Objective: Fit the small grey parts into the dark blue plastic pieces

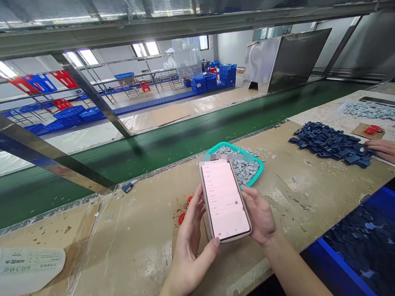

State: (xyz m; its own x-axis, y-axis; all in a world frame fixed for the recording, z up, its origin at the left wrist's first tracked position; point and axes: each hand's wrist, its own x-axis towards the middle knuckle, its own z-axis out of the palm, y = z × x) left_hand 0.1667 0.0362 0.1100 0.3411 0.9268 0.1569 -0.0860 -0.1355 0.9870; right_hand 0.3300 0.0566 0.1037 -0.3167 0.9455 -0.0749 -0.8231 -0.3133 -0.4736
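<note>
A smartphone (226, 201) with a bright, mostly white and pink screen is held up over the worktable, tilted slightly. My left hand (194, 246) grips its left side, thumb at the lower corner and fingers along the edge. From the other side, my right hand (259, 213) closes on the phone's right edge, its fingers partly hidden behind. Just beyond the phone stands a teal basket (258, 174) of small grey pieces (245, 170), partly covered by it. Red round items (182, 218) show beside my left fingers.
A pile of dark blue pieces (330, 142) lies to the right, where another person's hand (382, 149) reaches in. Behind runs a green conveyor belt (185, 135). A blue crate (342, 263) stands below the table edge at right, and a white bottle (31, 267) lies at left.
</note>
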